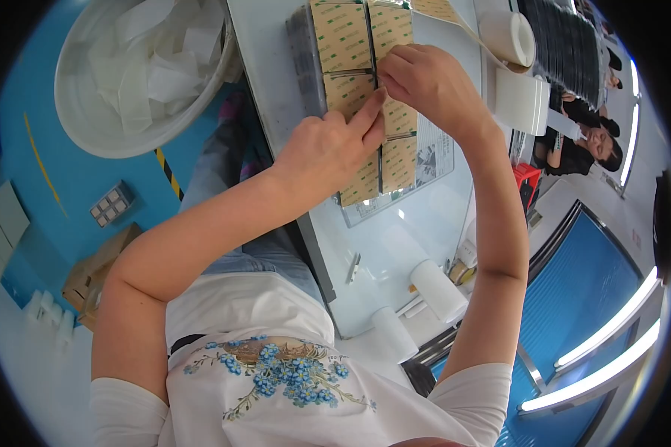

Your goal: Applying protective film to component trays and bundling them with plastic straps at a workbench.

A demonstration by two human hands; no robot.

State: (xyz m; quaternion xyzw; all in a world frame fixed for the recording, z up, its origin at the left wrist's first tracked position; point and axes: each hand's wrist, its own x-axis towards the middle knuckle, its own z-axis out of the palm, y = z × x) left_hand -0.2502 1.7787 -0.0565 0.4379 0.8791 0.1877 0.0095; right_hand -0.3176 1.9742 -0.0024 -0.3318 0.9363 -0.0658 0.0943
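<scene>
Tan adhesive-backed pads point(343, 41) with green print lie in two columns, a dark gap running between them. Under them is a stack of clear and grey plastic-looking sheets point(303, 63). My left hand point(324, 153) rests on the pads, its index finger stretched out to the dark gap and some other fingers curled. Just beyond, my right hand point(425, 78) has its fingers pinched together at the right column. What lies between those fingertips is hidden. The two hands' fingertips nearly meet.
On the left stands a large white bin point(89, 134) with translucent film scraps. White rolls point(522, 100) and a tan strip point(436, 9) are at the table's far right. Nearer are a small white tool point(355, 268) and more white rolls point(438, 290). Another person point(585, 145) sits at right.
</scene>
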